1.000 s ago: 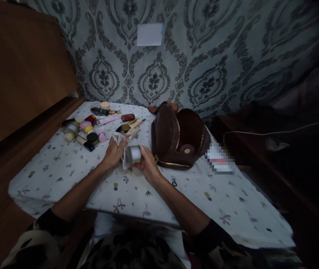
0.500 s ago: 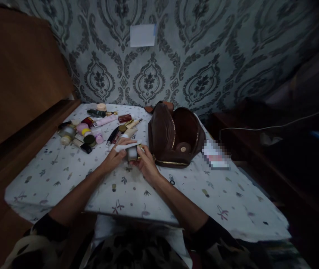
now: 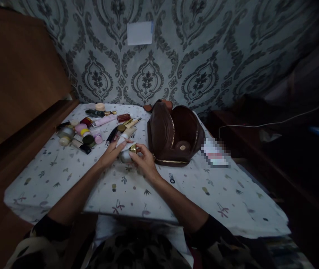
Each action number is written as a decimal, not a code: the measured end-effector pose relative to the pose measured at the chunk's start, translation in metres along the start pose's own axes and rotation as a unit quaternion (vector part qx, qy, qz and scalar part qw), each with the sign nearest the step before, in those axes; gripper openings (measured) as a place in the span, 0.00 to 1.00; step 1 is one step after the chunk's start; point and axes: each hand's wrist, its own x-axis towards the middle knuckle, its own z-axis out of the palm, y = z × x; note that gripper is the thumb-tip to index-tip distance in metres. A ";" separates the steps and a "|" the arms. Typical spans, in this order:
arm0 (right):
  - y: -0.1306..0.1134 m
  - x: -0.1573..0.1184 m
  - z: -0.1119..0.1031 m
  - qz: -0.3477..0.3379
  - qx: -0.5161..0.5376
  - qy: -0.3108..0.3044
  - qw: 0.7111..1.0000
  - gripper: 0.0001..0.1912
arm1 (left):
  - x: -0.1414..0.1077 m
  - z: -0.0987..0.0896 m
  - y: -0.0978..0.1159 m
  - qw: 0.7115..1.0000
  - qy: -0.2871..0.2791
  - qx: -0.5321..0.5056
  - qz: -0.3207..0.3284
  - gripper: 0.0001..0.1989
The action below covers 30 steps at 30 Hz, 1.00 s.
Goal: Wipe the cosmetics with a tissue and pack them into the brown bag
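Dim light here, the right side nearly black. Patterned wallpaper (image 3: 146,80) climbs behind the table (image 3: 159,198), and a pale sheet (image 3: 139,33) sits up on it. Brown wood furniture (image 3: 16,63) stands left, a white cord (image 3: 263,124) trails right.

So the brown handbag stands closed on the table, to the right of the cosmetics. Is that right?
Not quite: the head view shows the brown handbag gaping open, not closed. It does stand on the table, to the right of the cosmetics.
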 end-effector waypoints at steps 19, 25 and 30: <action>0.002 -0.006 -0.007 -0.250 -0.339 0.026 0.907 0.30 | 0.004 0.005 -0.008 0.946 0.030 -0.279 -0.164 0.16; -0.001 -0.006 -0.007 -0.230 -0.335 0.052 0.912 0.29 | 0.003 0.002 -0.008 0.948 -0.004 -0.284 -0.146 0.18; -0.003 -0.002 -0.012 -0.222 -0.325 0.103 0.914 0.28 | 0.003 0.003 -0.011 0.956 0.004 -0.269 -0.118 0.16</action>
